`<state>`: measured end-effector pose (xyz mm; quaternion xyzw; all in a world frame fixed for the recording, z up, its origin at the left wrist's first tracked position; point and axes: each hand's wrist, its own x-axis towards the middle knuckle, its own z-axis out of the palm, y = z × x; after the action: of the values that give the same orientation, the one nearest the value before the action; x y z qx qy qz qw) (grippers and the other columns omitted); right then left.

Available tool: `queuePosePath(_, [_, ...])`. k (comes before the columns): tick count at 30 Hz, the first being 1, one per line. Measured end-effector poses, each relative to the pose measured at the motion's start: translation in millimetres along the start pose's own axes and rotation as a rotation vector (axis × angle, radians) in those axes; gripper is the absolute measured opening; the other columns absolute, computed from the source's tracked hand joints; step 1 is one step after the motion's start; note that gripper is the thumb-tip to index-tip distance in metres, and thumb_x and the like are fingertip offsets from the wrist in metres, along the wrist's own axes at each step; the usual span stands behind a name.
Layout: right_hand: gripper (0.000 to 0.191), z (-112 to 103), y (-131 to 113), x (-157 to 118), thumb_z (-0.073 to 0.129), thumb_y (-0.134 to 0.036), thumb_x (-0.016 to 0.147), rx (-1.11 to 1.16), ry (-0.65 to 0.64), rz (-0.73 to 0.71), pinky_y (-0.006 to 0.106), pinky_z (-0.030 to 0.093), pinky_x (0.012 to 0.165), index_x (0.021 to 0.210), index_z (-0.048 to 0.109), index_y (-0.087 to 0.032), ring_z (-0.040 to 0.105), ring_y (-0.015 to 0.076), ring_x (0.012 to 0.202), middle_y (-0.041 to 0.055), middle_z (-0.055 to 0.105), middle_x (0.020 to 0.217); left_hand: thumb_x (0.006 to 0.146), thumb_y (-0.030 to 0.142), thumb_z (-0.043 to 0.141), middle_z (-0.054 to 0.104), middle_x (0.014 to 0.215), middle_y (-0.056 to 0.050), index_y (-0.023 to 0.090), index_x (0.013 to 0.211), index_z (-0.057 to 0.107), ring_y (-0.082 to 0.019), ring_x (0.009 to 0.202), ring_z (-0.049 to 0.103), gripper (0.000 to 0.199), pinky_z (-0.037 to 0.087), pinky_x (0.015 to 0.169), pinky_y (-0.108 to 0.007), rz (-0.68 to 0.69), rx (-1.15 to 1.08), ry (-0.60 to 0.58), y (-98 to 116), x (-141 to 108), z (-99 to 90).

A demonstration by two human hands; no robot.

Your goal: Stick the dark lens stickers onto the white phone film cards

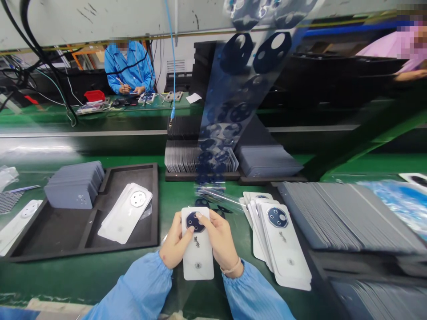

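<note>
A white phone back panel [198, 258], with dark printed characters and a dark octagonal camera sticker [191, 218] near its top, is held upright between my hands. My left hand [177, 242] grips its left edge, the thumb lying on the sticker's lower part. From the right edge my right hand [223, 238] grips it too, thumb pressed on the sticker's upper right. Both hands' other fingers are mostly hidden behind the panel. Just beyond, a clear strip of dark octagonal stickers [240, 111] hangs down to the bench. To the right lies a fanned pile of stickered white panels [283, 249].
At left, a black tray [155, 200] holds white panels [125, 215] without dark stickers and a grey panel stack [74, 184]. More grey panels stand in racks at the back [182, 158] and right [347, 213]. Across the line sits a person in blue [130, 66]; cables [43, 53] hang upper left.
</note>
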<state>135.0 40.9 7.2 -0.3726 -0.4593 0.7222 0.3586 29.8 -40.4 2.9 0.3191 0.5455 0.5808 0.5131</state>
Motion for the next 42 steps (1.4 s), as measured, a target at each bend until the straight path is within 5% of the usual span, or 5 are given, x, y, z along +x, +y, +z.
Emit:
queuePosePath(18, [0.047,-7.9,2.2,-1.1,0.080,-0.036,0.073,0.011,-0.202,0.046,0.036,0.053,0.085,0.113,0.061,-0.021,0.070,0.0236,0.092,0.0065,0.074,0.102,0.076,0.037,0.077,0.074,0.097,-0.006,0.021,0.113,0.045,-0.019,0.079,0.071,0.052,0.055,0.069,-0.029,-0.029,-0.167,0.003,5.1,3.6,2.9])
queuePosePath(24, [0.063,-7.4,15.4,-30.9,0.056,-0.034,0.090,-0.561,-0.029,-0.313,0.048,0.045,0.106,0.147,0.034,-0.023,0.050,0.0290,0.132,0.0142,0.040,0.152,0.072,0.021,0.076,0.073,0.107,-0.006,0.021,0.120,0.046,-0.021,0.094,0.069,0.056,0.052,0.082,-0.032,-0.032,-0.257,0.041,3.0,6.2,-0.3])
queuePosePath(29, [0.093,-8.0,29.0,-63.5,0.072,-0.025,0.076,-1.139,-0.062,-0.549,0.054,0.041,0.110,0.154,0.022,-0.018,0.030,0.0372,0.144,0.0158,0.022,0.161,0.074,0.021,0.073,0.073,0.109,-0.005,0.022,0.125,0.044,-0.021,0.097,0.069,0.058,0.050,0.085,-0.031,-0.094,-0.222,0.018,-1.1,5.9,-4.4])
queuePosePath(35, [0.085,-13.2,37.0,-62.9,0.068,-0.023,0.081,-1.267,0.068,-0.594,0.047,0.052,0.101,0.154,0.024,-0.018,0.043,0.0346,0.137,0.0165,0.028,0.158,0.081,0.031,0.072,0.072,0.114,-0.008,0.022,0.127,0.041,-0.023,0.104,0.068,0.056,0.049,0.091,-0.034,-0.064,-0.146,-0.136,-4.3,4.4,-1.9])
queuePosePath(42, [0.059,-21.2,42.1,-62.7,0.060,-0.013,0.085,-1.278,0.112,-0.798,0.049,0.052,0.097,0.141,0.051,-0.030,0.046,0.0360,0.134,0.0130,0.031,0.158,0.086,0.037,0.066,0.068,0.121,-0.008,0.023,0.124,0.043,-0.024,0.106,0.067,0.047,0.053,0.087,-0.036,-0.071,-0.140,-0.040,-15.1,3.9,-5.8])
